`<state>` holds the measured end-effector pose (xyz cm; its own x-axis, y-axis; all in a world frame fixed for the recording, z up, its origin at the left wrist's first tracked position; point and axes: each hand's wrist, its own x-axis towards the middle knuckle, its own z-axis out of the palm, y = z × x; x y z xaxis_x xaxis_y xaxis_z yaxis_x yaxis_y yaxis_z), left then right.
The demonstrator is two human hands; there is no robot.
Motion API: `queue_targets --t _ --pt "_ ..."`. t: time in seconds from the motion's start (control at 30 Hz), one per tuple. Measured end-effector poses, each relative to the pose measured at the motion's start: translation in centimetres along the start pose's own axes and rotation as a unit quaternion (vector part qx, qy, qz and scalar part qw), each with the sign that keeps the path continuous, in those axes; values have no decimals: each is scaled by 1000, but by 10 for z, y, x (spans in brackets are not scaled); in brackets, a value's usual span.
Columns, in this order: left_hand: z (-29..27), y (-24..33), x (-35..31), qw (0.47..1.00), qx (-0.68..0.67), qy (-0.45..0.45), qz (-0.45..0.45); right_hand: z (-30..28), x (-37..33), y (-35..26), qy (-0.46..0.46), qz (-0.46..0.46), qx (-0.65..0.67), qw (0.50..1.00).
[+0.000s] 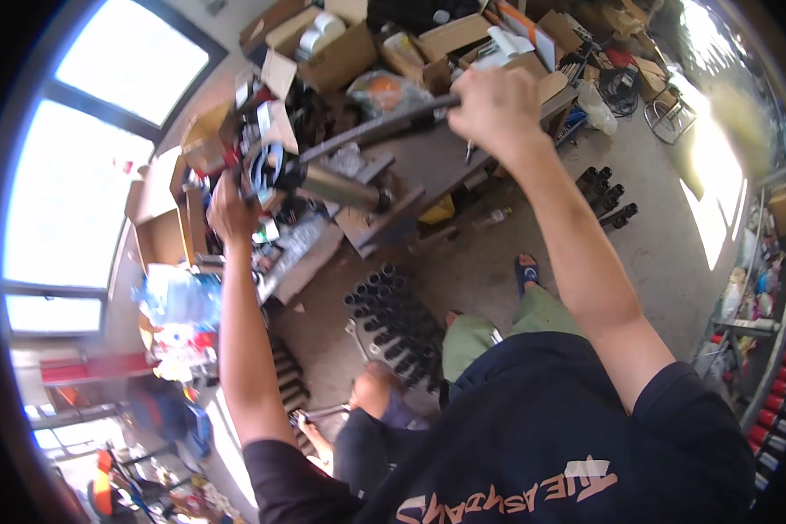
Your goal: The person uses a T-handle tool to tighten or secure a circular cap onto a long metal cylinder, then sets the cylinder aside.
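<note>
My right hand (498, 105) is closed round the end of a long dark bar (380, 128), held out over the bench at the upper middle. The bar runs down-left to a metal cylinder (336, 186), whose near-left end has a dark collar and a blue-white loop (266, 162) beside it. The cylinder lies aslant above the bench, its other end by a dark metal block (402, 210). At the cylinder's left end my left hand (231, 210) is closed, fingers wrapped; what lies inside its grip is hidden.
The bench (454, 162) carries open cardboard boxes (341, 61) and clutter. Black tubes (389, 314) stand in rows on the floor, with more black cylinders (607, 196) at right. Another person's knee (374, 393) and hand (310, 430) are low at left. A shelf (747, 327) stands far right.
</note>
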<state>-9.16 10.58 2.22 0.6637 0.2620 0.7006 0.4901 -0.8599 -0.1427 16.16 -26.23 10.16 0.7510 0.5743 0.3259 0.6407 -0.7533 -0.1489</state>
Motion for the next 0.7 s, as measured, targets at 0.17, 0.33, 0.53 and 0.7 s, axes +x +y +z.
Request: queue_targets --t 0.17,0.33,0.53,0.7 --pt "-39 154 -12 952 -130 -22 277 29 34 17 -5 -49 80 996" --pt "16 201 80 767 208 -593 129 15 69 47 105 -85 148 980" --pt "38 193 123 635 215 -740 50 27 86 233 164 27 148 975" --pt "-31 181 66 728 150 -669 17 147 -36 306 -121 24 144 982"
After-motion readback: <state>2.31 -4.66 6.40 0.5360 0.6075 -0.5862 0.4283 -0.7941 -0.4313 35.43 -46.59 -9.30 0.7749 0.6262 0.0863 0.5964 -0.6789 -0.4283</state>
